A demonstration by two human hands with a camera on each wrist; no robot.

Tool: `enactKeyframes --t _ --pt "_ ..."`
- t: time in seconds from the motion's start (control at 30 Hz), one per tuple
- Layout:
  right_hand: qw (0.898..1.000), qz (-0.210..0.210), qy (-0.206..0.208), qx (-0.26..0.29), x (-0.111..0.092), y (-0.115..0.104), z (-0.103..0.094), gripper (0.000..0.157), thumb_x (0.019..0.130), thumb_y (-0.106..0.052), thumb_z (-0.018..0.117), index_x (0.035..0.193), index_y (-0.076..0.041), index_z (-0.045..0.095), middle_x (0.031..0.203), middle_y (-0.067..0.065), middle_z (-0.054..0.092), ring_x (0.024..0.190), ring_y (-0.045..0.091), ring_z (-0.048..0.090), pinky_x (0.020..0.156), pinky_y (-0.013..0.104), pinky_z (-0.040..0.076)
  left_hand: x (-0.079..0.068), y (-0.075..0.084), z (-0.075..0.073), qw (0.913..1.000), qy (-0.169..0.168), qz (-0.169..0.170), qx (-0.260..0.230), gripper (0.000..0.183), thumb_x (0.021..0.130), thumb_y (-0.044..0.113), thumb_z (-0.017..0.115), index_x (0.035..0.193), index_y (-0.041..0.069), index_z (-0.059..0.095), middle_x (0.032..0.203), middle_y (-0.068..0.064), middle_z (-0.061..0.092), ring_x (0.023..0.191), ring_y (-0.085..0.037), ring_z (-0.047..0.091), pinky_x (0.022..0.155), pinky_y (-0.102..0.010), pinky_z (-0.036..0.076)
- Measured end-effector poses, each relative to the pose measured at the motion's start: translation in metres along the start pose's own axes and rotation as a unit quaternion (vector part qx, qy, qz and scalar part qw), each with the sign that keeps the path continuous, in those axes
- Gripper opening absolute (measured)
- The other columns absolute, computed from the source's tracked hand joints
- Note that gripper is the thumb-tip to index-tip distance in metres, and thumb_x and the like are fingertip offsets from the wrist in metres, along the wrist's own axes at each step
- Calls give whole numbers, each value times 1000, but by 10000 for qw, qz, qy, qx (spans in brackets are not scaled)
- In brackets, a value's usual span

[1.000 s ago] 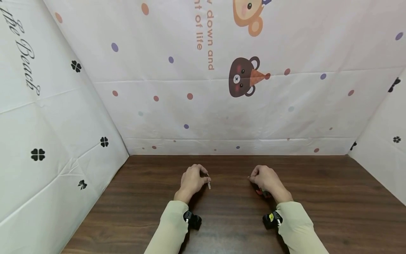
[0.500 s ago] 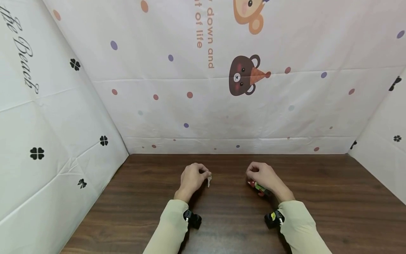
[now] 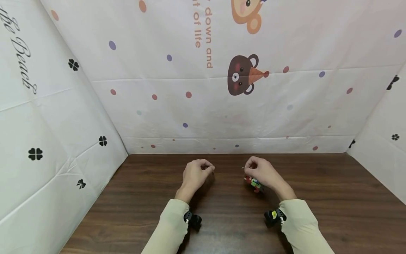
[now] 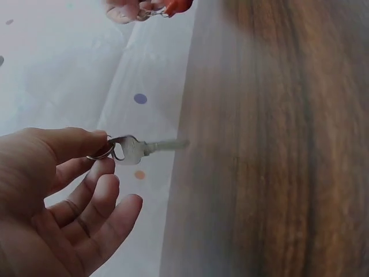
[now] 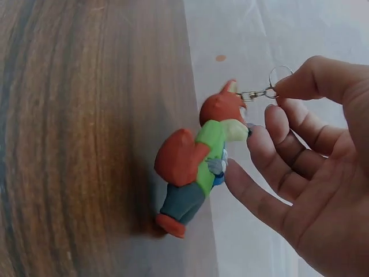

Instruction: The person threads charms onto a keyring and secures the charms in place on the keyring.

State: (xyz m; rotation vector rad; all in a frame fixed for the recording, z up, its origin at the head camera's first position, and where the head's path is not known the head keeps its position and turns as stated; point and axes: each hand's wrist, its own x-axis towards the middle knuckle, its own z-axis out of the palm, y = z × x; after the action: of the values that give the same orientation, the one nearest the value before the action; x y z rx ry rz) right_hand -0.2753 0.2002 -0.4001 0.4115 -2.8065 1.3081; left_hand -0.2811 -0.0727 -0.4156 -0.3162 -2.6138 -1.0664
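Note:
My left hand (image 3: pixel 194 175) pinches a small metal ring (image 4: pixel 101 152) between thumb and forefinger. From that ring a silver key (image 4: pixel 134 149) points away, its far end blurred in the left wrist view. My right hand (image 3: pixel 261 173) pinches the split ring (image 5: pixel 281 77) of a keychain by the fingertips. On its short chain (image 5: pixel 253 94) hangs a fox figurine (image 5: pixel 193 158) in a green shirt and dark trousers, with a big reddish tail. The right hand's other fingertips are close to the figurine's front; whether they touch it I cannot tell. Both hands are raised, apart from each other.
A dark brown wooden table (image 3: pixel 231 218) lies under both hands. Behind it rises a white cloth backdrop (image 3: pixel 152 120) with dots and bears, and a white side cloth (image 3: pixel 63 197) stands at the left. Each wrist wears a small black camera (image 3: pixel 193 220).
Both hands have moved slightly up and away from the body. The fox figurine, mostly hidden a second ago, now shows hanging below the right hand. In the head view, the key no longer shows clearly.

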Motion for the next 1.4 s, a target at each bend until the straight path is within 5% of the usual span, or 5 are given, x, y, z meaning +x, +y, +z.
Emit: enactKeyframes --t 0.43,0.63,0.83,0.97,1.4 --pt "10000 -73 11 -32 -8 -12 -7 5 102 -12 63 99 -10 66 96 5 65 81 22 56 72 38 48 0 9 -6 9989 398 257 -21 7 98 25 79 95 23 84 85 10 74 65 -7 60 64 -34 52" --pt "9997 -261 -9 1 -12 -17 -12 6 102 -13 66 98 -8 68 92 3 66 80 21 58 73 38 49 -1 15 -9 9966 606 558 35 11 100 23 78 107 20 85 105 3 78 78 -16 70 69 -37 55" --pt "9984 -524 113 -159 -13 -28 -16 4 102 -13 68 102 -10 69 93 1 68 82 21 60 73 38 51 -2 22 -9 9925 732 975 -77 18 99 20 78 116 19 84 92 5 72 61 -5 55 53 -26 40" --pt "9955 -852 329 -251 -15 -37 -16 5 104 -14 68 103 -9 70 96 -1 69 87 19 63 77 40 53 -2 27 -11 9911 756 1085 -159 19 99 20 78 117 18 84 96 5 74 64 -1 62 56 -25 45" --pt "9840 -1693 561 50 -21 -60 -7 3 104 -10 72 106 -12 71 95 -7 69 86 12 65 79 35 55 -5 44 -15 9700 585 1939 -1342 10 95 10 82 106 10 81 93 -1 80 62 -10 72 58 -21 56"
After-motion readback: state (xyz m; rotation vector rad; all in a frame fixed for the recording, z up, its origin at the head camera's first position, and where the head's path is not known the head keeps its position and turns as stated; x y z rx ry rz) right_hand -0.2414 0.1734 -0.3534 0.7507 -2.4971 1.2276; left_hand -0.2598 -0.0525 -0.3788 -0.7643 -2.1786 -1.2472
